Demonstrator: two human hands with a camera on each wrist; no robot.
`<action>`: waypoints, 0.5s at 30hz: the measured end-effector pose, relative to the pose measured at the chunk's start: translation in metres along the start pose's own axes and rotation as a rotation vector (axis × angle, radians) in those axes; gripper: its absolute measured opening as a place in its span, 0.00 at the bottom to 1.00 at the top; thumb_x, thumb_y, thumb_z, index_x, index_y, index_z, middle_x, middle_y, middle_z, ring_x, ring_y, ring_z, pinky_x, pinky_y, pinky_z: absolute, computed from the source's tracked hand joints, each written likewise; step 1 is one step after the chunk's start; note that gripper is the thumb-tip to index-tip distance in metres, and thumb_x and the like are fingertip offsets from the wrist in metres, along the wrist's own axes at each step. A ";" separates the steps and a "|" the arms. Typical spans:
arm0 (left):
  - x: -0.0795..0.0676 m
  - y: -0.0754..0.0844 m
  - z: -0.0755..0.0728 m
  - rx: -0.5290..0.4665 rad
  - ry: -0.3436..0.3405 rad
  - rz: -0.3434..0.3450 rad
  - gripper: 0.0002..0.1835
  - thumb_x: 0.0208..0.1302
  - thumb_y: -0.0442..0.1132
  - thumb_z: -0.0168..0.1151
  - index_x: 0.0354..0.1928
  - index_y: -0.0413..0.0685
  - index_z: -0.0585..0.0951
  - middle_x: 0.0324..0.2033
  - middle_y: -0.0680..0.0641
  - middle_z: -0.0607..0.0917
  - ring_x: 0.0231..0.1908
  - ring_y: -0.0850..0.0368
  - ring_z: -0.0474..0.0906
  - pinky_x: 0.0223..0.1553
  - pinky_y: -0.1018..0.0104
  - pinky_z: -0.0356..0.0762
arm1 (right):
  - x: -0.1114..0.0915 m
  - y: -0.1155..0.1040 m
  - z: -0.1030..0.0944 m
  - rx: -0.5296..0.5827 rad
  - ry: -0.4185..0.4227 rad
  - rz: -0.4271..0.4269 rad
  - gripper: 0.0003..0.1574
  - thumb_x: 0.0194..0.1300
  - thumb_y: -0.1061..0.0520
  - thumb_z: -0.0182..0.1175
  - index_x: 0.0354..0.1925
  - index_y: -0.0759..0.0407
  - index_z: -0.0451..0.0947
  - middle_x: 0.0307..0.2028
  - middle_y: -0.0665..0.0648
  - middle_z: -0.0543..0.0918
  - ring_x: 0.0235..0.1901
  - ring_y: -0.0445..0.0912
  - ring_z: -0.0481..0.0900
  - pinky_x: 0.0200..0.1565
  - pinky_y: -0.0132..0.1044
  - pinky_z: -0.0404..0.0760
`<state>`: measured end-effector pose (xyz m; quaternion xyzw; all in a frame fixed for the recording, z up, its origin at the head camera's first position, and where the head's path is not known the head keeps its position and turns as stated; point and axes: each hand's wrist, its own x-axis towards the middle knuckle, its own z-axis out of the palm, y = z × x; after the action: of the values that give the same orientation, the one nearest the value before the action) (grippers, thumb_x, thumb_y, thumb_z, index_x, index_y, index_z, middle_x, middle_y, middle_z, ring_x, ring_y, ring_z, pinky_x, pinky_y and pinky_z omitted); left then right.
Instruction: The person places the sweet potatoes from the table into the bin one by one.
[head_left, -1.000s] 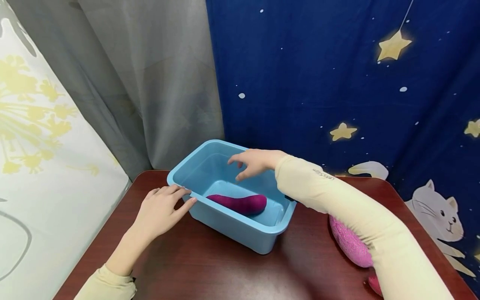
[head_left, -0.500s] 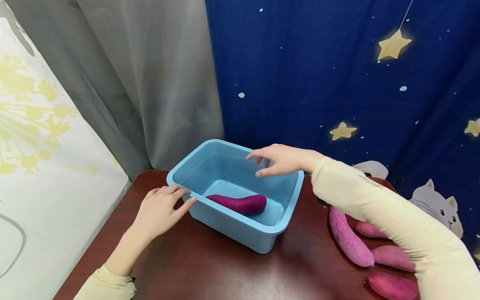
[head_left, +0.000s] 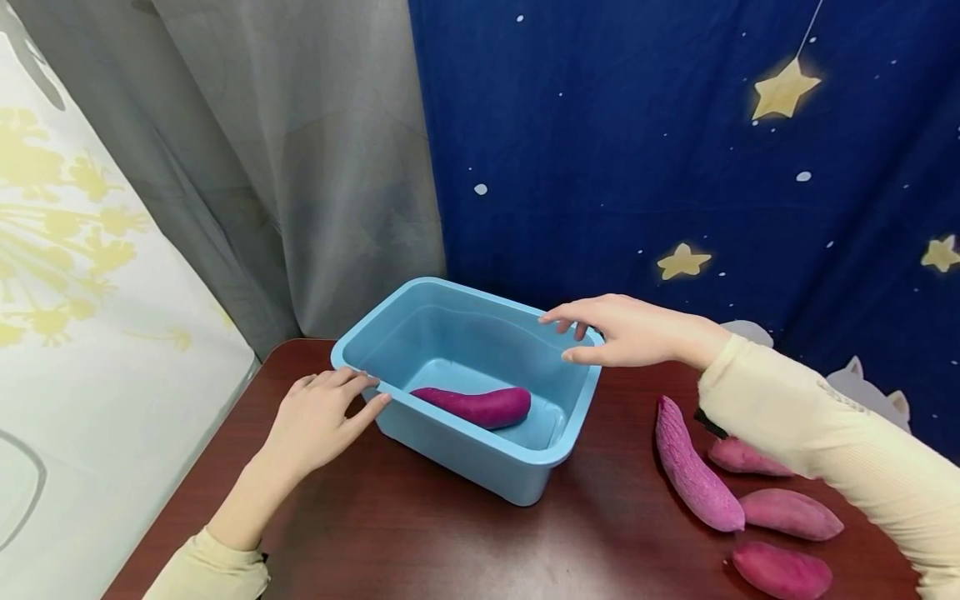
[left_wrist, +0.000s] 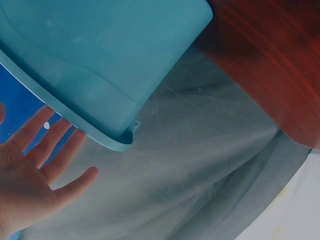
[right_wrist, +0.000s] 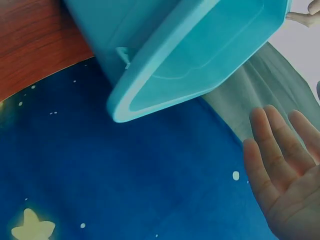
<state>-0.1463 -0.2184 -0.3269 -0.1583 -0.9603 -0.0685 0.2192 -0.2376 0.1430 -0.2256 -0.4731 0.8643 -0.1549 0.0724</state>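
A light blue plastic tub stands on the table, and a dark purple sweet potato lies on its floor. My left hand rests its fingertips on the tub's near left rim, fingers fairly straight; in the left wrist view those fingers touch the rim from outside. My right hand hovers by the tub's right end with nothing in it, its fingers loosely extended. Apart from the rim, its palm and fingers show bare in the right wrist view.
Right of the tub lie a long pink-purple sweet potato and three shorter ones: one partly under the right sleeve, a middle one and a redder front one. A blue starry curtain hangs behind the table.
My right hand has drawn back from over the tub toward the right, staying bare. The sweet potatoes that the right sleeve covered now show more fully. My left hand has stayed at the rim.
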 end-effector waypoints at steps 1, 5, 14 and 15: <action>0.000 0.000 0.000 0.000 0.000 0.000 0.21 0.56 0.55 0.55 0.41 0.47 0.81 0.38 0.47 0.80 0.38 0.48 0.75 0.41 0.49 0.67 | -0.003 0.001 0.000 -0.009 0.012 0.003 0.29 0.60 0.51 0.56 0.58 0.55 0.66 0.46 0.52 0.76 0.40 0.41 0.74 0.38 0.37 0.73; 0.000 -0.001 0.000 -0.003 0.002 -0.004 0.20 0.56 0.55 0.55 0.41 0.47 0.81 0.38 0.47 0.80 0.38 0.48 0.75 0.41 0.50 0.67 | -0.018 0.004 0.004 -0.048 0.058 0.024 0.27 0.59 0.51 0.57 0.57 0.55 0.67 0.44 0.49 0.76 0.37 0.40 0.74 0.35 0.34 0.74; 0.000 -0.001 0.001 -0.001 0.009 0.005 0.20 0.56 0.55 0.55 0.40 0.47 0.81 0.37 0.48 0.80 0.37 0.49 0.76 0.40 0.50 0.68 | -0.052 0.015 0.017 -0.113 0.132 0.098 0.27 0.59 0.49 0.57 0.55 0.55 0.69 0.43 0.47 0.77 0.40 0.40 0.75 0.36 0.37 0.74; 0.000 -0.001 0.001 -0.002 0.010 0.005 0.20 0.56 0.55 0.55 0.40 0.47 0.81 0.37 0.48 0.80 0.37 0.49 0.76 0.40 0.50 0.68 | -0.055 0.016 0.018 -0.115 0.137 0.107 0.26 0.59 0.49 0.57 0.55 0.55 0.69 0.42 0.48 0.77 0.40 0.41 0.75 0.36 0.37 0.74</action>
<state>-0.1472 -0.2194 -0.3282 -0.1607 -0.9587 -0.0697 0.2240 -0.2155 0.1941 -0.2492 -0.4181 0.8986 -0.1328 -0.0062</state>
